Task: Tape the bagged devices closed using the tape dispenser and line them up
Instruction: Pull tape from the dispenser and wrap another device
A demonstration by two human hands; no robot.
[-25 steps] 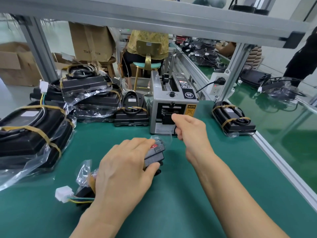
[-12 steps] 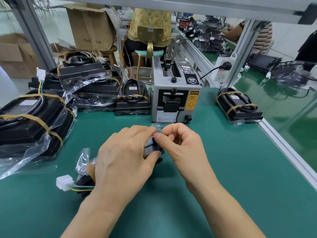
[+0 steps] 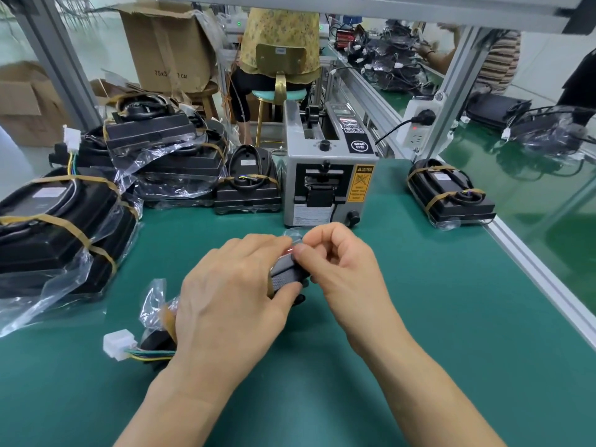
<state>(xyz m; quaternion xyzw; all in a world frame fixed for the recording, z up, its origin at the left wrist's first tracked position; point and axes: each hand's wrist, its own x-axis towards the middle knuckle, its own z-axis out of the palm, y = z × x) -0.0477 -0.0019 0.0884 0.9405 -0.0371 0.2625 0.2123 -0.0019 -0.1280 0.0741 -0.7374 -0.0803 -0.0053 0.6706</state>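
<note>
Your left hand [image 3: 232,298] grips the black bagged device [image 3: 285,279]; right hand [image 3: 345,269] pinches its crinkly clear plastic, just before the boxy grey tape dispenser [image 3: 329,175], open green bench [image 3: 435,301] rightward.

Bench mat [image 3: 419,317]: dark green, plain. Bagged device [image 3: 285,275] mid-bench: black, dotted texture on its end face, red spot on top; bag clear. Connector [image 3: 117,343] at near left: white, wires green, yellow, blue. Tape dispenser [image 3: 329,188] at far edge: grey body, black top panel, yellow caution label with black print. Device stacks [image 3: 58,227] along left edge: black, tan bands, clear film. Lone device [image 3: 451,195] at right edge: black, tan bands. Cardboard box [image 3: 167,46] beyond the bench: brown.
</note>
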